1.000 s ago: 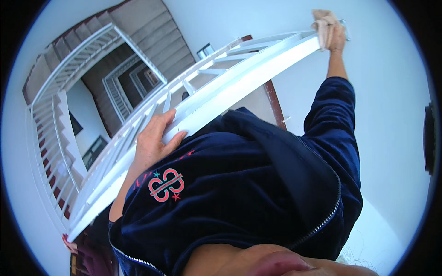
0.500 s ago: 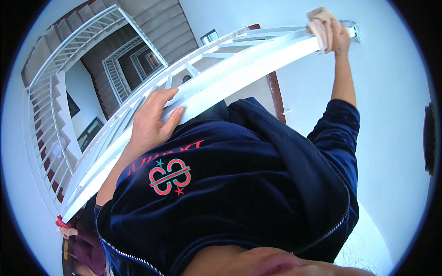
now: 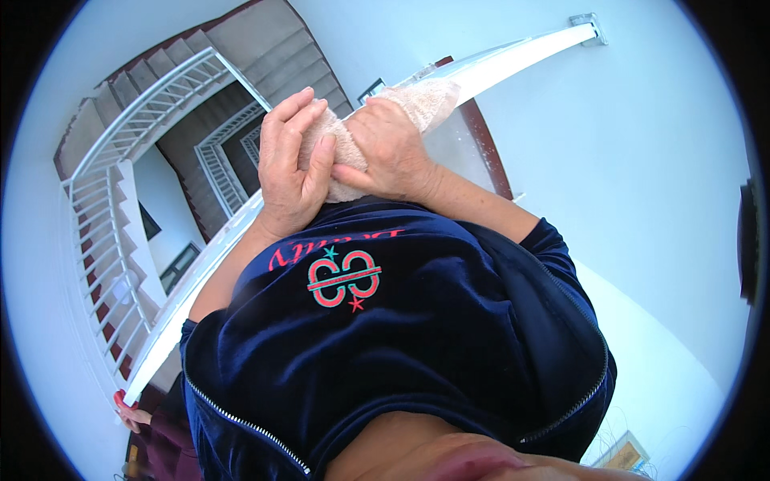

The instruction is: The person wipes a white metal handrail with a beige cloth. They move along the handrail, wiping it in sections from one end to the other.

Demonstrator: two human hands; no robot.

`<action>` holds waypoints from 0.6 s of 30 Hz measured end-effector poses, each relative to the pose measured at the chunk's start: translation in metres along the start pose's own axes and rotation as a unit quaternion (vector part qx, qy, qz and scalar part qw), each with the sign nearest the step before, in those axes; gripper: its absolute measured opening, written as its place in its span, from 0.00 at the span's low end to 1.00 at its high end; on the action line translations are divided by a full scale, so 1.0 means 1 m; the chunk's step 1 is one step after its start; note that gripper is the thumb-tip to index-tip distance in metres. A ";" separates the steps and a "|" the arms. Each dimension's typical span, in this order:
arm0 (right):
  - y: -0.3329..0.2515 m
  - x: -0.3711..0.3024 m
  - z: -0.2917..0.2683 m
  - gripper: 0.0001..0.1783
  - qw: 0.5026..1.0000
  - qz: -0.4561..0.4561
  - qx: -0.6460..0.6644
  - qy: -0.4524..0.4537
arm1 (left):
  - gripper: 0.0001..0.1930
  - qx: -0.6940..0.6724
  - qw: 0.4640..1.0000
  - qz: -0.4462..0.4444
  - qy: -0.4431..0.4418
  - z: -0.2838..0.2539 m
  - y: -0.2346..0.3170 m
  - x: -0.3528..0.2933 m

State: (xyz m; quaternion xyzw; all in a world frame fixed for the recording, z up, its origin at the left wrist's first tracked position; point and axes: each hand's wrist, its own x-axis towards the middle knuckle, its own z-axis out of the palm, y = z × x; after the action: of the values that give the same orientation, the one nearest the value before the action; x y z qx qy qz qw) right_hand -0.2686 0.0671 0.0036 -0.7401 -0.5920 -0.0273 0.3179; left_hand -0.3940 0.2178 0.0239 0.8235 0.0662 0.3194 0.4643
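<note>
A beige terry cloth (image 3: 433, 98) lies bunched over the white handrail (image 3: 513, 68), right in front of my chest. My right hand (image 3: 391, 151) is wrapped round its middle, and one end sticks out past the fingers toward the wall. On the other side my left hand (image 3: 287, 164) has its fingers and thumb around the cloth's near-left part, close beside the right hand. The stretch of rail beneath both hands is hidden by them and the cloth.
The rail runs to a wall bracket (image 3: 589, 30) at the upper right. Beyond it, a deep stairwell with white balusters (image 3: 100, 232) and grey steps (image 3: 265, 48) drops away. At the lower left another person's hand (image 3: 134, 418) is at the rail with a red cloth (image 3: 122, 398).
My right hand has come down the rail from near the wall bracket to my chest, bringing the cloth along. My left hand has gone from resting at the rail to holding the cloth.
</note>
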 end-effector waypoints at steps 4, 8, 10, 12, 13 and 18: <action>0.037 -0.013 -0.019 0.28 0.995 -0.005 -0.096 0.021 | 0.14 -0.009 0.998 0.034 0.051 0.000 -0.003 -0.006; 0.114 -0.022 -0.071 0.18 0.933 -0.128 -0.326 0.079 | 0.14 -0.029 0.994 0.074 0.074 0.002 -0.010 -0.010; 0.118 -0.027 -0.064 0.14 0.960 -0.021 -0.253 0.115 | 0.12 -0.046 0.993 0.067 0.086 0.003 -0.013 -0.012; 0.095 -0.031 -0.044 0.12 0.953 -0.033 -0.272 0.128 | 0.12 -0.060 0.991 0.062 0.100 0.001 -0.017 -0.015; 0.075 -0.033 -0.028 0.18 0.951 -0.013 -0.281 0.127 | 0.12 -0.065 0.990 0.061 0.107 0.001 -0.019 -0.016; -0.018 -0.035 0.034 0.33 0.990 0.023 -0.105 0.087 | 0.11 -0.156 0.974 0.068 0.149 0.002 -0.019 -0.017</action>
State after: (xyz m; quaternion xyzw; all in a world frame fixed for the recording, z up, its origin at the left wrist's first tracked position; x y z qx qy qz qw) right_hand -0.3065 0.0565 -0.0303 -0.7776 -0.5388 -0.1462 0.2894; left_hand -0.4033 0.2202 0.0001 0.6865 0.0278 0.4752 0.5496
